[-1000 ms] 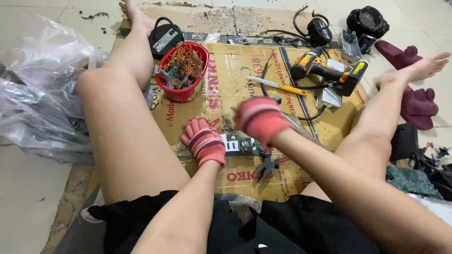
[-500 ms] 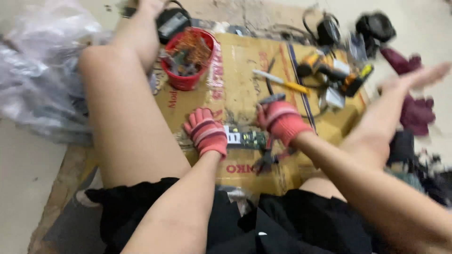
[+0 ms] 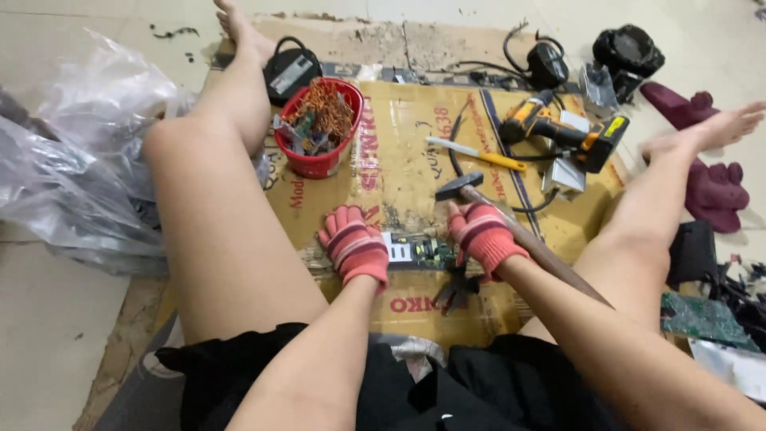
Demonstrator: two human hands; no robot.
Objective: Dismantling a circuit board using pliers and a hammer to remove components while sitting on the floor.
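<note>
Seen from the head camera, a small circuit board (image 3: 420,251) lies on a flattened cardboard sheet (image 3: 399,172) between the person's bare legs. The left hand (image 3: 355,246), in a red knit glove, is pressed flat and loosely curled on the board's left end. The gloved right hand (image 3: 481,233) is closed around the wooden handle of a hammer (image 3: 511,231), just right of the board. Beyond the board, a red bowl of copper wire (image 3: 319,132), a yellow-handled screwdriver (image 3: 477,153) and a cordless drill (image 3: 562,132) are seen.

Floor workshop: drill (image 3: 565,128), hammer (image 3: 511,223), scrap.
</note>
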